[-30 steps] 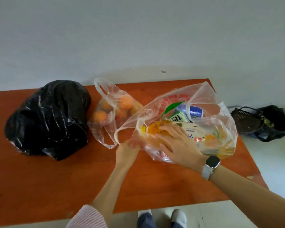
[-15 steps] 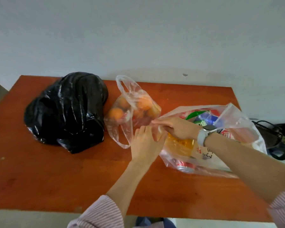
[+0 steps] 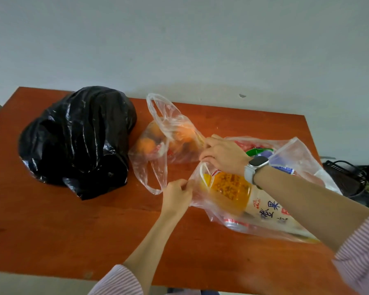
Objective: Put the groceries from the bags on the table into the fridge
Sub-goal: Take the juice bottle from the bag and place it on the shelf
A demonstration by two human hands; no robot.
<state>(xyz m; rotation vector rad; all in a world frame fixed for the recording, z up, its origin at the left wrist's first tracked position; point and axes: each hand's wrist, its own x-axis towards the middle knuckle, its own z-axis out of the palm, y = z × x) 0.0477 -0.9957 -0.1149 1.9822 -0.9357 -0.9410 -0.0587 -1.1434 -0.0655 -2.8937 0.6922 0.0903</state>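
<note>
Three bags lie on the orange-brown table (image 3: 51, 237). A tied black bag (image 3: 77, 141) sits at the left. A small clear bag of oranges (image 3: 168, 141) is in the middle. At the right lies a large clear grocery bag (image 3: 296, 165) holding a packet with yellow contents (image 3: 228, 190), a green-lidded item and a blue can. My left hand (image 3: 177, 196) pinches the near edge of this bag's mouth. My right hand (image 3: 224, 154), with a watch on the wrist, grips the far edge of the mouth beside the oranges.
A grey wall runs behind the table. Off the table's right edge, on the floor, stand a dark basket (image 3: 345, 177) and a black bag. The table's near edge is close to my body.
My right hand came out of the grocery bag and took hold of its far rim; my left hand closed on the near rim. The view shifted left and nearer.
</note>
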